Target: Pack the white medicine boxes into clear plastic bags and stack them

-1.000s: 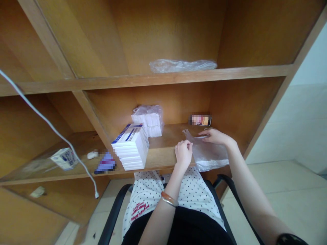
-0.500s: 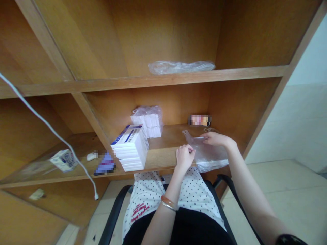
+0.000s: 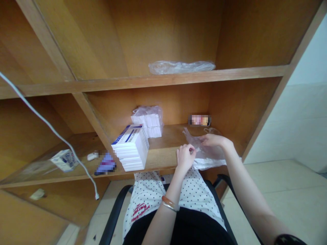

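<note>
A clear plastic bag (image 3: pixel 211 153) lies crumpled at the right front of the middle shelf, its whitish lower edge hanging over the shelf front. My left hand (image 3: pixel 186 157) is closed at the bag's left edge, fingers curled and thumb pinched in on the film. My right hand (image 3: pixel 214 140) reaches over the bag from the right, fingers pointing left and drawn together on the plastic; their tips are partly hidden. To the left stands a stack of white-and-blue boxes (image 3: pixel 131 148). Behind it is a plastic-wrapped bundle of white packets (image 3: pixel 148 121).
A phone-like object (image 3: pixel 199 120) lies at the back of the shelf. Another folded plastic bag (image 3: pixel 182 67) rests on the upper shelf. A white cable (image 3: pixel 51 127) hangs at the left, before a small box (image 3: pixel 64 160). Chair armrests (image 3: pixel 114 214) flank my legs.
My right hand has shifted slightly left and the bag's film has bunched toward my left hand. The bag's lower edge has changed shape. My left hand has barely moved.
</note>
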Available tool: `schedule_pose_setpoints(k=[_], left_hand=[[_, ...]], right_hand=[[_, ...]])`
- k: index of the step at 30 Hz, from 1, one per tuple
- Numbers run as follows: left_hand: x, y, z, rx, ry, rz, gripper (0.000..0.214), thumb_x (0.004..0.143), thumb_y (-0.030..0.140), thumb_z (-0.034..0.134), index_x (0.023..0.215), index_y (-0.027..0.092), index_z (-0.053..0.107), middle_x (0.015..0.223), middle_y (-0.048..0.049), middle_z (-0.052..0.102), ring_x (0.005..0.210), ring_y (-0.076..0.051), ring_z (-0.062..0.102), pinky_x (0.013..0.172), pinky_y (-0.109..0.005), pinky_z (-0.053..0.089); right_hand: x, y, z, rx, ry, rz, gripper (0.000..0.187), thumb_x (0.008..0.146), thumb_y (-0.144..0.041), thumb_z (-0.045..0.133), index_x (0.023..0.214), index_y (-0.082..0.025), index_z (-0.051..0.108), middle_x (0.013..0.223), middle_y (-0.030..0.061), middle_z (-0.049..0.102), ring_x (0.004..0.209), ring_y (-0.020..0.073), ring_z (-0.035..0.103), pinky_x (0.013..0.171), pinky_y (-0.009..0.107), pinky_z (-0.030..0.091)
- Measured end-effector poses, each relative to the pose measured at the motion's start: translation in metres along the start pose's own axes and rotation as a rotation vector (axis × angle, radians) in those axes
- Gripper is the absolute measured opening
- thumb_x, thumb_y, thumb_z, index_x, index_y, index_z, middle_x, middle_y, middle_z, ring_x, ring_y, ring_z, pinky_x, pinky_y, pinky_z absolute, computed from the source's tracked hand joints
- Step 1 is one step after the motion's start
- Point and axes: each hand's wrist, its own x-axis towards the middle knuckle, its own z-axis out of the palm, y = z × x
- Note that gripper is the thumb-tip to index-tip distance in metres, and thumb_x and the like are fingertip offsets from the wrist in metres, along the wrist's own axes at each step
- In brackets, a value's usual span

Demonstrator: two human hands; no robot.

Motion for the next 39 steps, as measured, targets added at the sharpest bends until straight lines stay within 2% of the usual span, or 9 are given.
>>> schedule_pose_setpoints(k=[8,14,18,22,26,29,33,36,39], left_hand=[[0.006,-0.013,-0.012,-0.657,0.201,-0.053,0.007,0.082,0.019,0.052,0.082,0.017,0.059,0.086,-0.0042,0.065,0.086,-0.015,0.062,0.083,-0.027,0.047],[0.010,-0.019,-0.041,-0.873,0.188,-0.216,0.021,0.069,0.011,0.054,0.089,0.017,0.054,0.096,-0.0048,0.064,0.086,-0.014,0.062,0.078,-0.026,0.050],[0.006,-0.027,-0.066,-0.660,0.102,-0.338,0.027,0.068,0.005,0.047,0.091,0.018,0.054,0.084,-0.0008,0.062,0.074,-0.012,0.061,0.067,-0.023,0.048],[0.001,-0.036,-0.083,-0.489,0.052,-0.361,0.027,0.067,0.000,0.043,0.083,0.018,0.055,0.068,0.0015,0.055,0.067,-0.013,0.056,0.068,-0.025,0.046],[-0.005,-0.028,-0.089,-0.157,-0.014,-0.216,0.020,0.073,0.006,0.050,0.088,0.018,0.057,0.090,-0.0045,0.060,0.092,-0.019,0.057,0.088,-0.033,0.043],[-0.008,-0.016,-0.089,0.048,0.023,-0.115,0.027,0.076,0.014,0.058,0.102,0.019,0.056,0.123,-0.0117,0.054,0.120,-0.025,0.047,0.102,-0.042,0.034],[-0.009,-0.007,-0.087,0.051,-0.003,0.052,0.045,0.080,0.018,0.059,0.124,0.020,0.048,0.145,-0.0131,0.039,0.137,-0.024,0.031,0.111,-0.043,0.024],[-0.008,-0.005,-0.087,0.007,-0.004,0.113,0.049,0.081,0.021,0.060,0.128,0.020,0.046,0.138,-0.0120,0.048,0.134,-0.023,0.038,0.111,-0.043,0.025],[-0.007,-0.005,-0.090,-0.045,-0.003,0.098,0.038,0.080,0.021,0.062,0.117,0.022,0.055,0.111,-0.0069,0.066,0.110,-0.022,0.058,0.102,-0.040,0.035]], right_hand=[[0.005,-0.001,0.000,-0.020,-0.010,-0.026,0.038,0.077,-0.027,0.057,0.114,-0.026,0.069,0.112,0.0036,0.070,0.104,0.0250,0.063,0.091,0.031,0.047],[0.007,-0.006,0.006,0.028,0.007,-0.104,0.043,0.085,-0.034,0.051,0.125,-0.021,0.061,0.131,0.0052,0.058,0.116,0.0235,0.057,0.099,0.030,0.043],[0.017,-0.005,0.017,0.069,0.039,-0.108,0.054,0.086,-0.044,0.054,0.135,-0.022,0.051,0.141,0.0068,0.048,0.128,0.0244,0.047,0.107,0.036,0.035],[0.027,-0.004,0.030,0.061,-0.018,-0.124,0.059,0.082,-0.045,0.059,0.134,-0.017,0.052,0.138,0.0119,0.051,0.123,0.0269,0.050,0.104,0.038,0.037],[0.033,-0.009,0.040,0.059,-0.055,-0.183,0.033,0.077,-0.028,0.061,0.108,-0.017,0.067,0.112,0.0087,0.067,0.100,0.0223,0.062,0.090,0.032,0.044],[0.033,-0.016,0.043,0.086,-0.031,-0.212,0.017,0.076,-0.021,0.057,0.087,-0.015,0.070,0.089,0.0065,0.070,0.082,0.0187,0.063,0.077,0.028,0.046],[0.026,-0.028,0.038,0.182,0.008,-0.287,0.015,0.078,-0.021,0.055,0.082,-0.015,0.068,0.084,0.0055,0.069,0.078,0.0171,0.061,0.074,0.028,0.045],[0.019,-0.040,0.033,0.295,0.007,-0.404,0.014,0.079,-0.023,0.057,0.083,-0.016,0.068,0.083,0.0039,0.068,0.078,0.0161,0.061,0.076,0.028,0.045],[0.012,-0.052,0.030,0.429,-0.009,-0.487,0.017,0.079,-0.029,0.061,0.088,-0.016,0.067,0.085,0.0032,0.067,0.077,0.0155,0.061,0.074,0.028,0.046]])
